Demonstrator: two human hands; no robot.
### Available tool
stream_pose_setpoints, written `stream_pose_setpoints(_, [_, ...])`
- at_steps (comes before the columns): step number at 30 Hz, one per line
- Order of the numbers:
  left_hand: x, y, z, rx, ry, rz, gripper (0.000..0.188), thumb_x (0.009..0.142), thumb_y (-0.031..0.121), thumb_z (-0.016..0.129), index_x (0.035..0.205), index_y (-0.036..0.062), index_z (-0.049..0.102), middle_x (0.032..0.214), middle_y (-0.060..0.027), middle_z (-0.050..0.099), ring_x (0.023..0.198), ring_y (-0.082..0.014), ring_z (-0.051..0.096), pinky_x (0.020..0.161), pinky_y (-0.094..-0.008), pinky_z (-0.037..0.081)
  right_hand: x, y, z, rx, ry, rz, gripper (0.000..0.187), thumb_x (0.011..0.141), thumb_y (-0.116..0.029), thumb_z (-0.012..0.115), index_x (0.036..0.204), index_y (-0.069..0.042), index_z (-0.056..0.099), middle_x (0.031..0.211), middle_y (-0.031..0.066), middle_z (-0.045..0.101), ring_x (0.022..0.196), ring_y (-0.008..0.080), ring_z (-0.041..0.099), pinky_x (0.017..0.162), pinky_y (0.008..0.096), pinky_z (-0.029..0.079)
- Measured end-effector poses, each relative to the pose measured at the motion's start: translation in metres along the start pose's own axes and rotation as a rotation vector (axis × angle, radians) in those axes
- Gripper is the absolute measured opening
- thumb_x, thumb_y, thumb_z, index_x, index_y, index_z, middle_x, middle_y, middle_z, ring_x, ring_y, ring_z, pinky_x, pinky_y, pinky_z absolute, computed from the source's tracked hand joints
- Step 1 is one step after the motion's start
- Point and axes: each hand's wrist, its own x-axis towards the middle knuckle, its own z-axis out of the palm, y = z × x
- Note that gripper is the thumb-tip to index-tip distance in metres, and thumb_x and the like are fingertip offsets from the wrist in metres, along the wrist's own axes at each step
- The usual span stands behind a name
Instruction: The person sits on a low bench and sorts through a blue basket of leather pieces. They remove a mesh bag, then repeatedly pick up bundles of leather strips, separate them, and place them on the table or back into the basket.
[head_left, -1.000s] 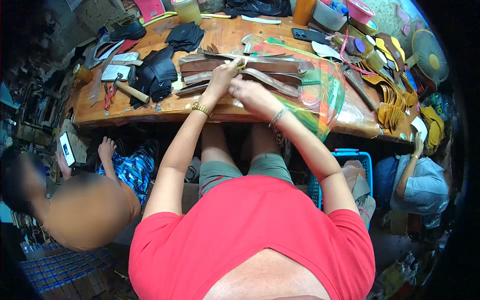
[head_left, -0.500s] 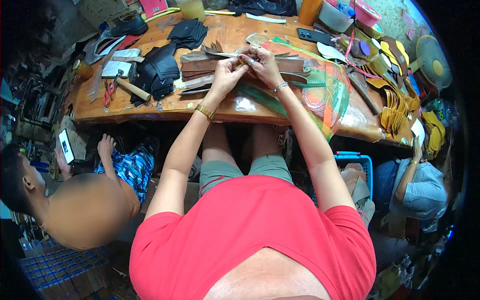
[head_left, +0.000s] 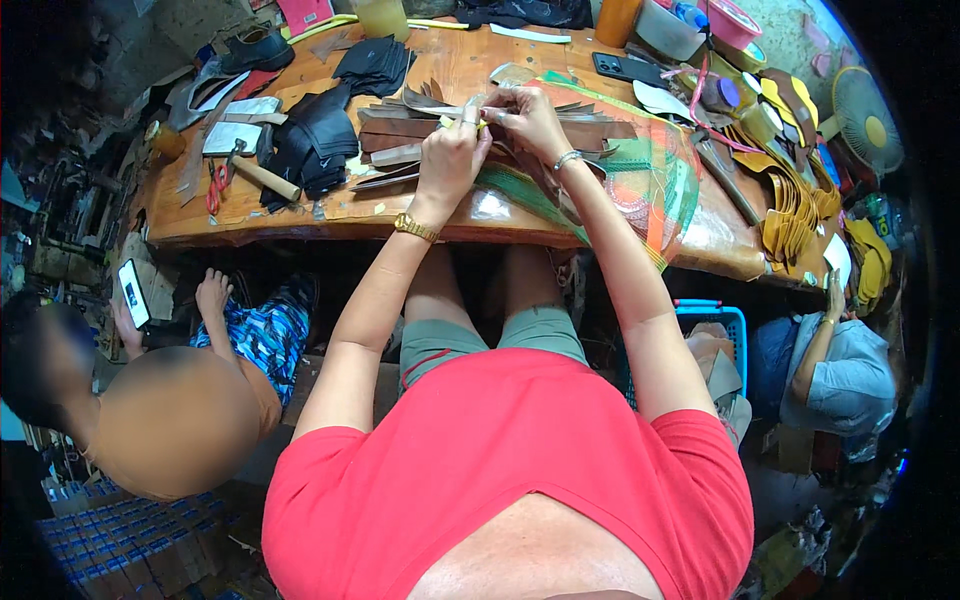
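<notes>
Sitting at the wooden workbench [head_left: 420,215], the person has both hands up over a stack of brown leather strips [head_left: 400,128]. The left hand [head_left: 450,160] and right hand [head_left: 528,118] are pinched together on a small yellowish piece [head_left: 470,120], fingertips almost touching, just above the strips. A hammer [head_left: 262,175] and red scissors [head_left: 214,187] lie well to the left, beside black leather pieces [head_left: 315,140].
</notes>
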Motion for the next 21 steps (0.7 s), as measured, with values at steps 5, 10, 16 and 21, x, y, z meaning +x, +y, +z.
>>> stream_pose_setpoints(5, [0.001,0.006,-0.001,0.009,-0.003,0.070,0.021,0.085,0.014,0.063,0.102,0.0028,0.059,0.074,-0.0175,0.064,0.066,-0.0339,0.064,0.057,-0.0412,0.050,-0.001,0.011,0.000,-0.021,0.039,-0.059,0.014,0.078,-0.010,0.068,0.088,0.000,0.069,0.079,0.0129,0.069,0.073,0.0169,0.066,0.068,0.0309,0.051])
stream_pose_setpoints(10, [0.008,-0.001,-0.001,-0.411,-0.123,-0.215,0.011,0.086,0.009,0.062,0.092,-0.0007,0.063,0.073,-0.0155,0.065,0.059,-0.0228,0.063,0.053,-0.0323,0.048,-0.014,0.002,-0.001,0.217,0.063,0.052,0.020,0.082,-0.007,0.065,0.101,-0.001,0.065,0.087,0.0076,0.066,0.073,0.0098,0.063,0.063,0.0244,0.049])
stream_pose_setpoints(16, [0.013,-0.039,-0.001,-1.775,-0.651,-0.985,0.009,0.095,0.014,0.053,0.090,0.0066,0.055,0.055,0.0105,0.029,0.043,-0.0017,0.024,0.040,-0.0188,0.020,-0.033,-0.014,-0.001,0.324,0.100,-0.159,0.025,0.081,-0.004,0.068,0.105,-0.004,0.063,0.080,-0.0020,0.046,0.074,0.0043,0.054,0.060,0.0201,0.044])
stream_pose_setpoints(21, [0.015,-0.039,0.000,-1.828,-0.628,-0.971,0.008,0.094,0.013,0.054,0.092,0.0057,0.056,0.056,0.0096,0.032,0.043,-0.0017,0.027,0.040,-0.0182,0.021,-0.037,-0.012,-0.006,-0.038,0.081,-0.209,0.017,0.079,-0.009,0.072,0.092,-0.002,0.063,0.084,0.0039,0.052,0.068,0.0096,0.050,0.058,0.0235,0.042])
